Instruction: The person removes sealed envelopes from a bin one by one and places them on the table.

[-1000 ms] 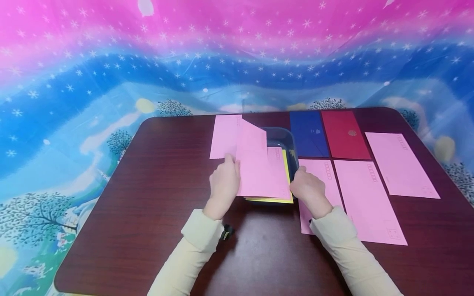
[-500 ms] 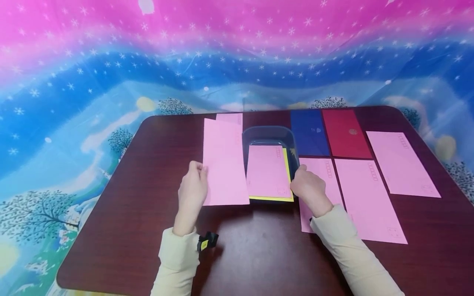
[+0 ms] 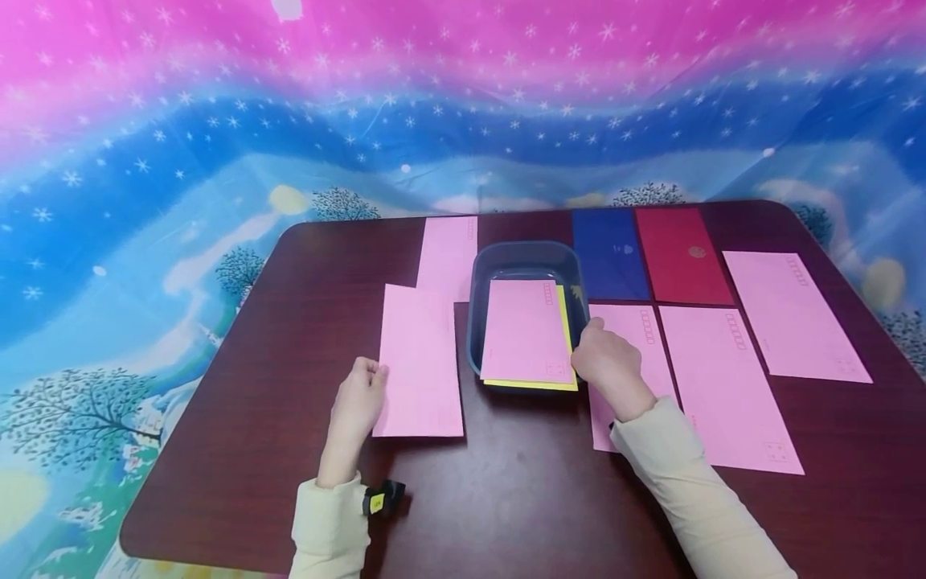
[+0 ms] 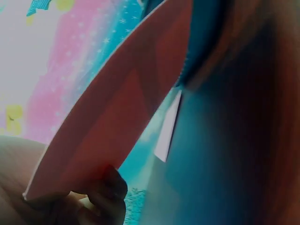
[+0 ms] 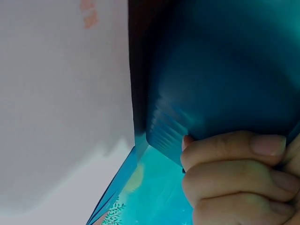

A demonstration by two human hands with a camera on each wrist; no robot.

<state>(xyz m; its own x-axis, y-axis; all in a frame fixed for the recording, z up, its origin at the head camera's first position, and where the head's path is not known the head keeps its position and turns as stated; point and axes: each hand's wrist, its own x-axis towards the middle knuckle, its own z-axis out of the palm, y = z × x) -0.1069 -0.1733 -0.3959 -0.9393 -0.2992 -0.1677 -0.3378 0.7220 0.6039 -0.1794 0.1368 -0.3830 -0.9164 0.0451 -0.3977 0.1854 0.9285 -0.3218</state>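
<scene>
envelope [image 3: 419,362], pink, pinched in left hand [image 3: 357,402]; right hand [image 3: 609,362] gripping side of tub [image 3: 524,257]

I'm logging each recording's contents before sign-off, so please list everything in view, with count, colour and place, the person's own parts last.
Table: one, red-brown, across the lower view
Backdrop: one, mainly pink and blue, behind the table
Bin: one, dark blue-grey, on the table
Yellow paper: at least one, yellow, at the bin
Top envelope: one, pink, over the yellow paper
Far envelope: one, pink, left of the bin
Blue envelope: one, blue, far edge
Red envelope: one, red, beside the blue envelope
Other envelopes: three, pink, right of the bin
Held envelope: one, pink, in the left hand
Right hand: one, at the bin's right side
Sleeves: two, cream, forearms
</scene>
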